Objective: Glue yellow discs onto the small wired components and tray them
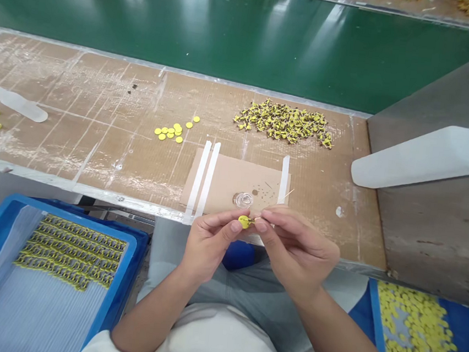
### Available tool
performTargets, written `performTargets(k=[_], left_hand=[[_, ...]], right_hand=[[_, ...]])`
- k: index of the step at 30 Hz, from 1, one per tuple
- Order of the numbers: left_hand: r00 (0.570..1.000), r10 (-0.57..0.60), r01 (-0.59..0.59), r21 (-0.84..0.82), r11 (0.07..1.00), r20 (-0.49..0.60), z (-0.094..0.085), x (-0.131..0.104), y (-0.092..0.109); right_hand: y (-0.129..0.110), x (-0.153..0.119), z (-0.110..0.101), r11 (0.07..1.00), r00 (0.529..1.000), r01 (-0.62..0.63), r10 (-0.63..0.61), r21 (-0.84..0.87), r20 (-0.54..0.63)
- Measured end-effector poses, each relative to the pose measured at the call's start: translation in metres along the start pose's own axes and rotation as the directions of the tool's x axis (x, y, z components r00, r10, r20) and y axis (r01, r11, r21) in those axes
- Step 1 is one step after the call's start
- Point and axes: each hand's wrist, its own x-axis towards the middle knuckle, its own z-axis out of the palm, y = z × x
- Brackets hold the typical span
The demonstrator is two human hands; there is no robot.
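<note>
My left hand (213,243) pinches a small round yellow disc (244,221) between thumb and fingertips. A thin dark piece (251,221) lies against the disc and reaches toward my right hand (299,254). The thumb and forefinger of my right hand are closed at that dark piece's end, partly hiding it. Just beyond the fingertips, a small clear glass dish (243,200) stands on a cardboard sheet (235,173). Beside the dish the sheet carries dark specks. A thin wooden stick (290,193) shows above my right hand; whether the hand holds it, I cannot tell.
Loose yellow discs (171,131) and a pile of yellow-and-dark pieces (285,121) lie farther back. A white bottle (422,158) leans at right. A blue tray (130,249) holds rows of disc pieces at lower left; more yellow discs (418,332) fill a bin at lower right.
</note>
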Motion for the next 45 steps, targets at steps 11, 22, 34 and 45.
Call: performTargets(k=[11,22,34,45], left_hand=[[0.999,-0.015,0.016,0.031,0.999,-0.032,-0.0020,0.0008,-0.0008],[1.000,-0.010,0.010,0.023,1.000,-0.025,-0.0023,-0.0006,-0.0013],[0.998,-0.003,0.004,0.030,1.000,-0.062,-0.0005,0.0001,-0.0003],[0.996,-0.019,0.024,0.048,0.999,-0.093,-0.0030,0.0002,-0.0023]], right_hand=[[0.0006,-0.0008,0.0003,1.000,1.000,0.007,-0.007,-0.005,0.021],[0.0024,-0.0014,0.0002,1.000,1.000,0.010,-0.010,-0.011,0.018],[0.0046,-0.0006,-0.0001,0.997,0.998,0.045,-0.043,-0.059,0.042],[0.0021,0.0025,-0.0008,0.999,0.997,0.042,-0.040,-0.028,0.072]])
